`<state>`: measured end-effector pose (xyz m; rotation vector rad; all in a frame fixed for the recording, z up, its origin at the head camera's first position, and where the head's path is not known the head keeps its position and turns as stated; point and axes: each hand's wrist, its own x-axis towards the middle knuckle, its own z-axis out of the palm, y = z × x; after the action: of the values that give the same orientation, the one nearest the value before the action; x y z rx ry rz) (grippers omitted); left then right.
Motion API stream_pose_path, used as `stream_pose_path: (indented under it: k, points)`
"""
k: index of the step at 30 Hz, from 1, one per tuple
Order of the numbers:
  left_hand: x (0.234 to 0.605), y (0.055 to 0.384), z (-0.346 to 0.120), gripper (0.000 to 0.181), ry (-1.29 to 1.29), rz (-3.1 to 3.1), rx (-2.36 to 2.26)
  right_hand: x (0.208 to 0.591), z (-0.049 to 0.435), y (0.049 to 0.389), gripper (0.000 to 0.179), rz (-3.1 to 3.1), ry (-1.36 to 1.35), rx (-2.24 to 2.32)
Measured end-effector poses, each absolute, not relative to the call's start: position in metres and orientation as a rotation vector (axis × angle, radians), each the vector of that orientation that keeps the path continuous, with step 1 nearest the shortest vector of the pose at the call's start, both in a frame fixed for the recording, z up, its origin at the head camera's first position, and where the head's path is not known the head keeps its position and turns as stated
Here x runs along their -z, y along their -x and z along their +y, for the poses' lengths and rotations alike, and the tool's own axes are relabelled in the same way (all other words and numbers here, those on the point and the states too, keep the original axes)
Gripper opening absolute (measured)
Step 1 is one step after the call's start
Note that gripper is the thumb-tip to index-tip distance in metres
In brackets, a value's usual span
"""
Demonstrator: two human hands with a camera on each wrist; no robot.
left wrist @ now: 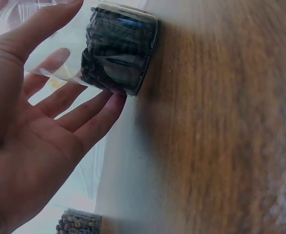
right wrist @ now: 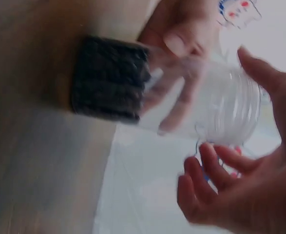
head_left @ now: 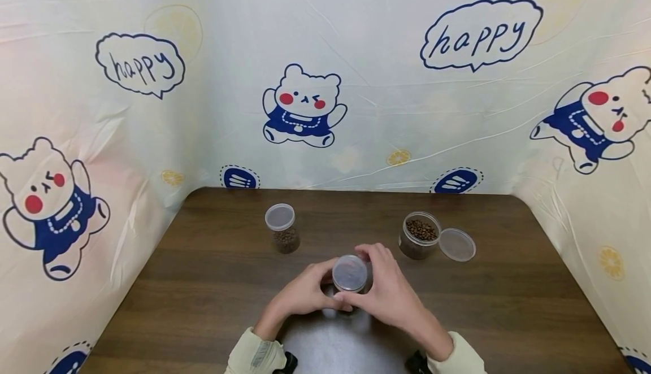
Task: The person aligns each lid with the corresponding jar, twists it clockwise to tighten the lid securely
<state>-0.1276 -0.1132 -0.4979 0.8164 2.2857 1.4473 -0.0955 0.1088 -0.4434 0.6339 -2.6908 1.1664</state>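
Observation:
A clear plastic jar (head_left: pixel 349 275) with a ridged translucent lid stands near the middle of the table. Dark bean-like pieces (left wrist: pixel 121 46) fill its lower part. My left hand (head_left: pixel 304 290) holds the jar's body, thumb on the near side and fingers round the other, as the left wrist view shows. Around the jar's top, my right hand (head_left: pixel 389 292) spans the lid (right wrist: pixel 238 107) between thumb and fingers. The right wrist view is blurred, so the exact contact of those fingertips is hard to make out.
Behind on the left stands a lidded jar (head_left: pixel 282 228) of brown grains. Back right is an uncovered jar (head_left: pixel 420 235) of coffee beans, its loose lid (head_left: pixel 457 244) lying beside it. A printed cloth (head_left: pixel 376 108) surrounds the wooden table (head_left: pixel 193 283).

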Motion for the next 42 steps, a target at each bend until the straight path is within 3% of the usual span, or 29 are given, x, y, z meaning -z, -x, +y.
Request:
stream_pose_path:
  k: [4,12,19,31,37,42]
  points:
    - [0.498,0.128,-0.113,0.073,-0.823,2.298,-1.426,0.439,0.124,0.106,0.091,-2.688,-0.867,-1.344]
    - [0.498,0.126,-0.112,0.074,-0.819,2.316,-1.419,0.445,0.132,0.120,0.077,-2.609,-1.132,-1.404]
    - [0.497,0.127,-0.112,0.072,-0.813,2.319,-1.433,0.447,0.128,0.119,0.073,-2.586,-1.062,-1.388]
    - [0.498,0.128,-0.111,0.068,-0.820,2.308,-1.466,0.448,0.103,0.096,0.074,-2.597,-0.644,-1.047]
    - [0.495,0.127,-0.111,0.070,-0.815,2.327,-1.431,0.441,0.114,0.100,0.092,-2.690,-0.797,-1.171]
    - [0.495,0.126,-0.111,0.074,-0.794,2.338,-1.413,0.441,0.128,0.110,0.088,-2.670,-0.986,-1.342]
